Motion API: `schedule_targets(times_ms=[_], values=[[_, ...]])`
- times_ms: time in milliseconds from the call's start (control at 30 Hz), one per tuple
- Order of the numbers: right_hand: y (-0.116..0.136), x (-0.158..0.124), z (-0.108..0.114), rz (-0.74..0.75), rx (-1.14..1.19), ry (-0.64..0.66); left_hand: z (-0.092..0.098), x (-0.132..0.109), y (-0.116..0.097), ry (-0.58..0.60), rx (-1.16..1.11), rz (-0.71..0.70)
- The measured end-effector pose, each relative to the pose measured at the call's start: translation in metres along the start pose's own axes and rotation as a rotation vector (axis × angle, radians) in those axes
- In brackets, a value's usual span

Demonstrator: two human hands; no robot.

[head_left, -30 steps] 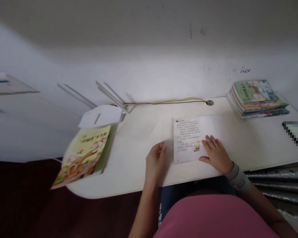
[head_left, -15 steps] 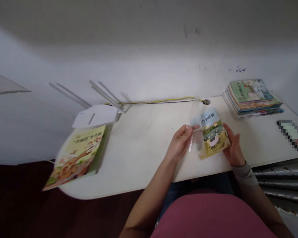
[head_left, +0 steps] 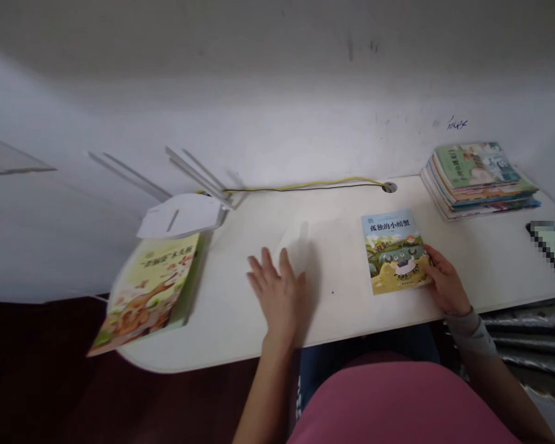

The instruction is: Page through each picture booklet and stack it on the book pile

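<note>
My right hand [head_left: 444, 285] grips the lower right edge of a thin picture book [head_left: 394, 250]. Its cover has a blue sky, dark title characters and a crab on yellow sand. To the left, my left hand [head_left: 280, 293] is open over the table, fingers spread and slightly blurred. Just beyond those fingertips is a faint, see-through plastic piece [head_left: 300, 234], its outline hard to make out. Nothing shows between the fingers of that hand; its palm side is hidden.
A white router [head_left: 180, 216] with raised antennas stands at the left, a yellow-green book [head_left: 152, 283] in front of it over the table's edge. A stack of books [head_left: 478, 176] and a blurred-out phone [head_left: 552, 246] are at the right. Cables [head_left: 296, 186] run along the wall.
My left hand has moved left, away from the book, and its fingers have opened, taking the clear plastic off the cover. The book now shows its full title, still in my right hand.
</note>
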State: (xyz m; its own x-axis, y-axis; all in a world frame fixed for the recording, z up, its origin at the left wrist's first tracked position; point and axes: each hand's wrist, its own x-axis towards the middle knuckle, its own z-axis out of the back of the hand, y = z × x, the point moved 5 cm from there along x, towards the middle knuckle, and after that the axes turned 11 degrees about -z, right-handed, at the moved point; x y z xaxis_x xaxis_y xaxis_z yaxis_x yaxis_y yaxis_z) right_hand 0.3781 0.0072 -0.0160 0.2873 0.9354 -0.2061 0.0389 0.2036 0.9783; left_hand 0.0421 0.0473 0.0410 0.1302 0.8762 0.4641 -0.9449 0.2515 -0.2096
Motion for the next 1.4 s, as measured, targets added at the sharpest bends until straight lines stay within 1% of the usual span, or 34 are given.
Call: schedule_targets(times_ms=[33,67,133,167,233,267,333,433,500,567,633,733,800,867,933,1000,1033,1100,1200,1300,1400], values=[[0.001,0.0,0.003,0.031,-0.076,-0.052,-0.005,0.0,-0.016,0.018,-0.061,-0.093],[0.002,-0.001,0.007,0.068,-0.165,-0.109,-0.011,0.0,-0.034,0.06,-0.138,-0.197],[0.006,-0.002,0.014,0.151,-0.355,-0.204,-0.031,-0.008,-0.07,0.215,-0.287,-0.41],[0.008,-0.002,0.016,0.19,-0.44,-0.226,-0.04,-0.013,-0.084,0.28,-0.321,-0.481],[0.009,-0.002,0.019,0.251,-0.562,-0.23,-0.057,-0.024,-0.104,0.344,-0.302,-0.547],[0.01,-0.002,0.02,0.269,-0.6,-0.216,-0.063,-0.028,-0.109,0.35,-0.27,-0.555],[0.013,-0.003,0.021,0.291,-0.623,-0.17,-0.07,-0.034,-0.113,0.347,-0.21,-0.561],[0.024,-0.006,0.021,0.271,-0.543,-0.113,-0.071,-0.036,-0.111,0.347,-0.18,-0.579],[0.037,-0.007,0.02,0.237,-0.451,-0.11,-0.069,-0.035,-0.11,0.347,-0.176,-0.578],[0.055,-0.004,0.012,0.234,-0.366,-0.077,-0.067,-0.033,-0.11,0.349,-0.168,-0.571],[0.076,0.0,-0.002,0.296,-0.322,-0.012,-0.066,-0.033,-0.112,0.354,-0.162,-0.564],[0.102,0.008,-0.032,0.425,-0.36,0.066,-0.065,-0.033,-0.113,0.367,-0.163,-0.555],[0.112,0.01,-0.052,0.495,-0.403,0.098,-0.064,-0.031,-0.111,0.387,-0.178,-0.569],[0.117,0.01,-0.073,0.577,-0.489,0.133,-0.06,-0.027,-0.106,0.422,-0.22,-0.628],[0.117,0.008,-0.091,0.662,-0.649,0.156,-0.054,-0.02,-0.098,0.456,-0.273,-0.707],[0.113,0.005,-0.108,0.719,-0.852,0.172,-0.047,-0.011,-0.082,0.459,-0.28,-0.728],[0.11,0.005,-0.115,0.735,-0.948,0.17,-0.044,-0.005,-0.072,0.451,-0.257,-0.701],[0.103,0.004,-0.127,0.751,-1.124,0.16,-0.041,0.003,-0.049,0.445,-0.177,-0.594],[0.09,0.006,-0.142,0.758,-1.316,0.149,-0.045,0.003,-0.021,0.504,-0.08,-0.463],[0.079,0.008,-0.155,0.78,-1.405,0.134,-0.049,-0.002,-0.01,0.519,-0.044,-0.435],[0.071,0.009,-0.168,0.81,-1.441,0.123,-0.051,-0.005,-0.011,0.489,-0.031,-0.423]])
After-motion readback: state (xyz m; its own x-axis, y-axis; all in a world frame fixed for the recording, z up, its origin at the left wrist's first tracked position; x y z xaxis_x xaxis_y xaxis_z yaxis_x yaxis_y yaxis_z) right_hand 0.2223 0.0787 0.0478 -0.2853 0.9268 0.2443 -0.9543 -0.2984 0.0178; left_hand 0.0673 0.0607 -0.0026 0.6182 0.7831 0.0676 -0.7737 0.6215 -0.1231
